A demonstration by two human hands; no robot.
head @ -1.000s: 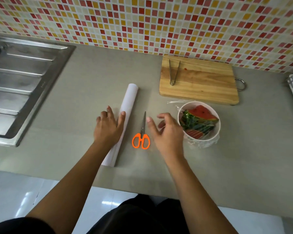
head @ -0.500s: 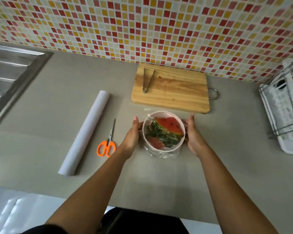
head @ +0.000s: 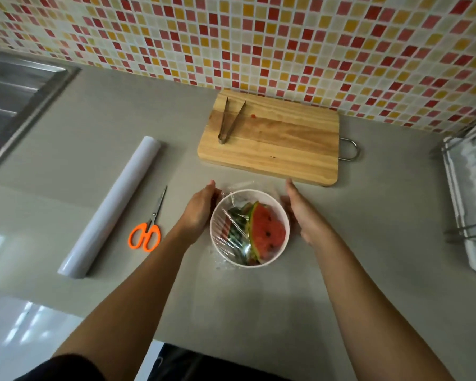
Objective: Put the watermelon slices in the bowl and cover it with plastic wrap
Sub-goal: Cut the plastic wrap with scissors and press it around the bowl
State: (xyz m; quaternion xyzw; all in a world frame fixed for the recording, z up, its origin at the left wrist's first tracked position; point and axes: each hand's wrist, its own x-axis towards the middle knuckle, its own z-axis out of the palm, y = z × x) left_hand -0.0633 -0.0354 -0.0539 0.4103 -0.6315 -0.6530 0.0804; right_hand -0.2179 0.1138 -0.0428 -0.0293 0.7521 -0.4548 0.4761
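1. Near the middle of the surface (head: 94, 119), just in front of the cutting board (head: 270, 141), the bowl (head: 249, 191) is found standing, with the watermelon slices (head: 267, 232) inside it.
2. Plastic wrap (head: 228, 229) is seen stretched over the rim. Loose edges are crumpled at the far and near-left sides.
3. The left hand (head: 201, 210) and right hand (head: 304, 215) are laid with straight fingers against the bowl's two sides; nothing is gripped.
4. Loading is judged done and covering nearly done. Only pressing the edges down appears left.
5. The wrap roll (head: 110, 207) and scissors (head: 146, 232) are set aside, left.
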